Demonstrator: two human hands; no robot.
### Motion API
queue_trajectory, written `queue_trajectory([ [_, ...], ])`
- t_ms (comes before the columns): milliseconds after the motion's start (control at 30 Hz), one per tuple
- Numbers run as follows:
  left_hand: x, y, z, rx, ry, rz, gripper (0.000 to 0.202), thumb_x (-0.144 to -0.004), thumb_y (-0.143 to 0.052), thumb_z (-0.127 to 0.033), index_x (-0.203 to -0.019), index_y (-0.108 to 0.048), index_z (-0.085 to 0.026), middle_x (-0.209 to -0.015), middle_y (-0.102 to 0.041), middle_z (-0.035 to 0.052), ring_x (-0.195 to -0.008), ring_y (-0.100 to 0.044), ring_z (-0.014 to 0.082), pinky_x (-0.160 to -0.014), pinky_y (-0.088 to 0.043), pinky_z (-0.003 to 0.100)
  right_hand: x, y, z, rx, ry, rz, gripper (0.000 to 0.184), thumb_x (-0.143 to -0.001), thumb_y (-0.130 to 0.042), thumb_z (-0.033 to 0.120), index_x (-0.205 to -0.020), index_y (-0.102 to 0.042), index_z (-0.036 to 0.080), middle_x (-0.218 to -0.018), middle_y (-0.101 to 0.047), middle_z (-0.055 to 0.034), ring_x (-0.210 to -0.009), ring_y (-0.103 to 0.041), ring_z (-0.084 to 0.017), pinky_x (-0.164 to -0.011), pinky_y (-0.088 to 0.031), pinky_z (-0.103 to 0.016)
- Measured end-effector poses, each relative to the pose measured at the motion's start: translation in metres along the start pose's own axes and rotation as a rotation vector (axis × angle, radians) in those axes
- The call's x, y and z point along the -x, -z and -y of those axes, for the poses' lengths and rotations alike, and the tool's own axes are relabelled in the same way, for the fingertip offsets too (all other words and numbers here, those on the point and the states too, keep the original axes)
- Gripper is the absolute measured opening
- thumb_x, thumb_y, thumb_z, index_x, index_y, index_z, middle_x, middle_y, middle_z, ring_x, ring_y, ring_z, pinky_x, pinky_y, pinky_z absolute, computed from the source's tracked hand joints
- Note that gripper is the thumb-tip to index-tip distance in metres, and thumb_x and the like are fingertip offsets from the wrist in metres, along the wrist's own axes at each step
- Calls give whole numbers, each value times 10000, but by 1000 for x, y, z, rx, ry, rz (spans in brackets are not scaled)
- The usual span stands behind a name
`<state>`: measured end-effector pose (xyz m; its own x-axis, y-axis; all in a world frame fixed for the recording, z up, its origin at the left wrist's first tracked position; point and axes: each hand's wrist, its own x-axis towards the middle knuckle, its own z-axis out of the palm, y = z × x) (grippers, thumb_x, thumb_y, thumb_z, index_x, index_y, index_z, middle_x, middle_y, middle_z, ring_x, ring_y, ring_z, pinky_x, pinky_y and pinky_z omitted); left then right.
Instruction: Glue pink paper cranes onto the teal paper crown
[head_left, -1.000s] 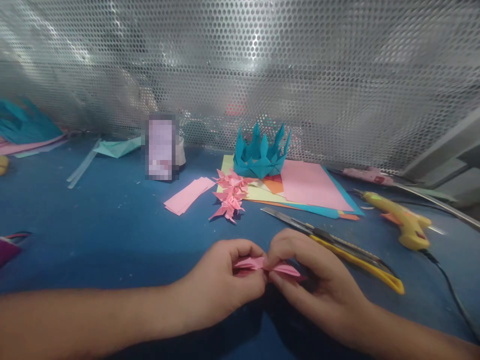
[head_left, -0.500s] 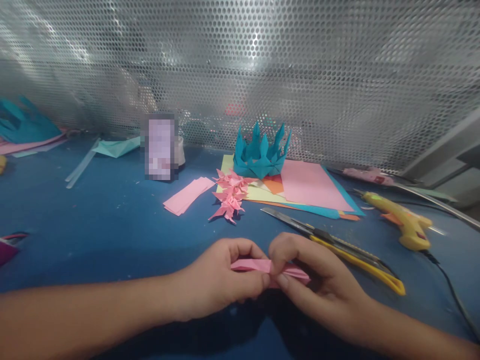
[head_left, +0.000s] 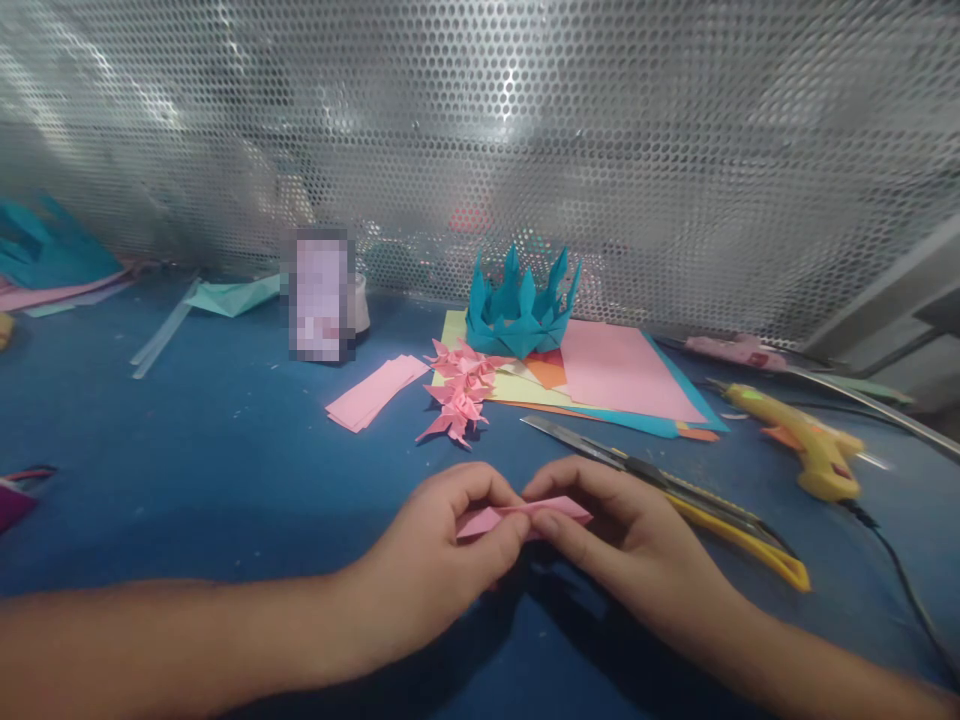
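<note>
head view, forward and down. my left hand (head_left: pixel 446 550) and my right hand (head_left: pixel 630 530) are both closed in a pinch on one folded pink paper (head_left: pixel 564 508), thumbs on the near side, index fingers on the far side. the paper lies directly between the two grips, its long axis running left to right across my front, the right end slightly farther from me. neither hand is nearer: the fingertips nearly meet at the middle of its length, the left end reaching into the left hand's hollow and the pointed right end lying within the curl of the right. whether the paper touches the table (head_left: pixel 187 470) i cannot tell. just beyond my right hand, a knife (head_left: pixel 739 540) lies aslant, blade away and to the left. straight ahead sit spiky pink folds (head_left: pixel 459 392), with strips (head_left: pixel 375 392) to their left. behind, a blue crown (head_left: pixel 519 330) stands on coloured sheets (head_left: pixel 630 370); a glue gun (head_left: pixel 799 435) lies farther right.
</note>
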<state>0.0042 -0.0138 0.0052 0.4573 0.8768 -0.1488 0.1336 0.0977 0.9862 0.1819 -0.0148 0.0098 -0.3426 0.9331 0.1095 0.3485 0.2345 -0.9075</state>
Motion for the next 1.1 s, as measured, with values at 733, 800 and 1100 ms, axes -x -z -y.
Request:
queue_trajectory([
  [733, -3, 3, -2, 30, -63, -68, 131, -792, -577, -272, -725, -514, -179, -700, -487, -26, -660, -445, 94, -612, -372, 218, -3, 1, -3, 24, -37, 27, 187, -837, -544, 350, -761, -575, 182, -651, -527, 19, -592, -474, -103, -537, -403, -211],
  [800, -4, 3, -2, 22, -47, -55, 148, -798, -578, -311, -754, -526, -180, -703, -491, -25, -647, -438, 93, -589, -366, 215, -4, 0, -3, 2, -51, 14, 201, -839, -540, 345, -730, -566, 178, -650, -522, 17, -600, -471, -104, -551, -404, -213],
  [1100, -6, 2, -3, 133, -18, 54, 235, -770, -625, -352, -745, -500, -155, -690, -475, -45, -642, -431, 69, -643, -384, 215, -4, 3, -2, 92, -42, -2, 211, -832, -525, 322, -678, -568, 184, -625, -550, 12, -603, -502, -120, -569, -413, -225],
])
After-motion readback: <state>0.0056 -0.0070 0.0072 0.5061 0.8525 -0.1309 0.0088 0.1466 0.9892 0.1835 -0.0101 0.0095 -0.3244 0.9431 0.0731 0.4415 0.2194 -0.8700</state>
